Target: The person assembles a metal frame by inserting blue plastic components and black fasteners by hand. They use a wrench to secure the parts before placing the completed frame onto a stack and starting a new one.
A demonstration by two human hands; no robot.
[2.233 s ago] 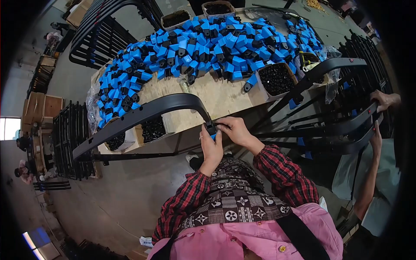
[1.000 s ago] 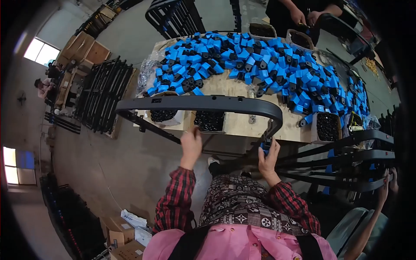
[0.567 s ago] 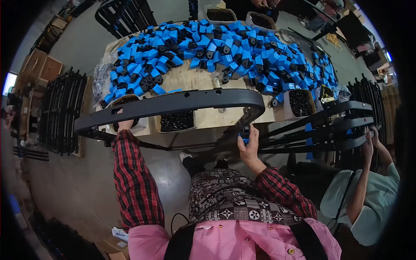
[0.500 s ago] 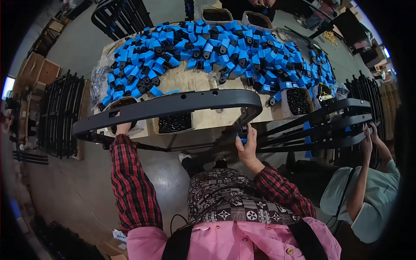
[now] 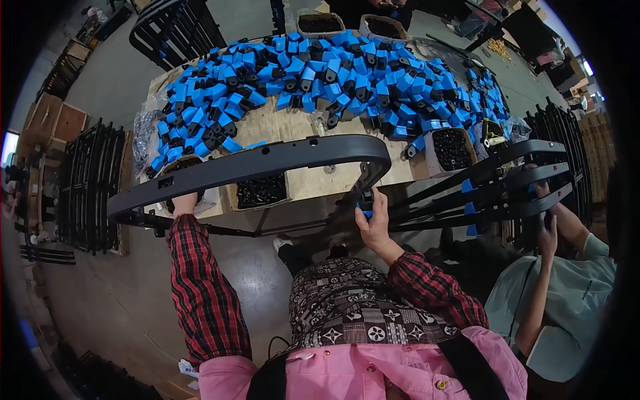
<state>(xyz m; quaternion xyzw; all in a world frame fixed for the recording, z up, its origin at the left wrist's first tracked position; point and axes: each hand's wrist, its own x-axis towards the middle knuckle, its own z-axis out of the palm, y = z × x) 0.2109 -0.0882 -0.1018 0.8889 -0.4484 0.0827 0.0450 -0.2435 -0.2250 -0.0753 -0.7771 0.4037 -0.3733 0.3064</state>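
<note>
So the person in the red plaid sleeves has this long curved black frame (image 5: 267,159) held up across the front edge of the wooden table (image 5: 303,183), roughly level, with its right end bending down. Their right hand (image 5: 375,220) is wrapped around that bent-down leg, fingers curled shut on it, right where a small blue cap (image 5: 366,213) sits on the tube; the cap peeks out just above the knuckles. The left hand (image 5: 183,202) is way out at the other end, reaching up under the frame near a cardboard box of black parts (image 5: 179,167). I honestly can't tell whether it's gripping or just propping, since the frame covers the fingers. The tabletop behind is buried in a huge pile of blue-and-black plastic fittings (image 5: 320,73), with more boxes of black parts along the near edge, one just below the frame's middle (image 5: 260,191) and one off to the right (image 5: 452,148). To the right, another person in a pale green shirt has a hand (image 5: 548,227) up on a stack of similar black frames (image 5: 507,190) with blue caps on them. More black frames stand racked on the floor to the left (image 5: 87,177).
</note>
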